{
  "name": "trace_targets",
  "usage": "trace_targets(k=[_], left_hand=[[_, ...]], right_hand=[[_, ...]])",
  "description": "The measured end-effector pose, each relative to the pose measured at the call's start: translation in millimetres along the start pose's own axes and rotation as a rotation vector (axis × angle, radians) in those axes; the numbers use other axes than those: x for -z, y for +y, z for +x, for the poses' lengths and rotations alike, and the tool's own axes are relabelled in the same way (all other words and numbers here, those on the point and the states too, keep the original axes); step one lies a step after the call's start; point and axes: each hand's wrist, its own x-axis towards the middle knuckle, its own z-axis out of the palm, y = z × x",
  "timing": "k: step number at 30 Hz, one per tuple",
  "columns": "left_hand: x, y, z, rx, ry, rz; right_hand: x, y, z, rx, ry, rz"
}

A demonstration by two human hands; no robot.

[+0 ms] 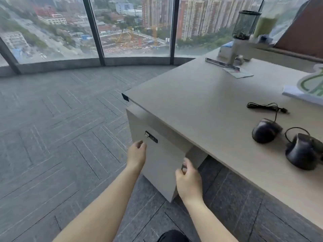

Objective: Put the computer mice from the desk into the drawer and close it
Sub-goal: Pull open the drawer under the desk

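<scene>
Two black wired computer mice lie on the beige desk (pixel 201 102) at the right: one mouse (pixel 265 131) with its cable (pixel 269 107) trailing away, and a second mouse (pixel 304 151) nearer the right edge. Under the desk's corner stands a beige drawer unit (pixel 162 159) with a dark lock (pixel 151 137) on its front. My left hand (pixel 136 154) rests against the drawer front's left edge, fingers loosely curled. My right hand (pixel 188 180) grips the drawer front's right edge. The drawer looks shut or barely ajar.
A mesh pen cup on a stand (pixel 243 30), a blue box (pixel 226 48), a ruler-like strip (pixel 222 64) and papers (pixel 304 91) sit further back on the desk. Grey carpet (pixel 61 128) spreads to the left, up to floor-height windows (pixel 132 28).
</scene>
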Motion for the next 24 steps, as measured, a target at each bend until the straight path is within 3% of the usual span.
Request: trace_targets(k=[3, 8, 15, 24], left_hand=[[-13.8, -2.9, 21.1, 0.108, -0.014, -0.124], [-30.0, 4.0, 58.4, 0.196, 0.008, -0.257], [-41.6, 3.9, 85.4, 0.294, 0.064, -0.389], [-0.2, -21.4, 56.2, 0.296, 0.16, -0.317]], right_hand=[[-4.2, 8.6, 19.6, -0.147, -0.002, 0.084], [-13.7, 16.9, 39.7, -0.191, 0.033, 0.158], [-15.0, 14.3, 42.9, -0.122, 0.114, 0.106], [-18.7, 17.3, 1.6, -0.037, 0.008, 0.023]])
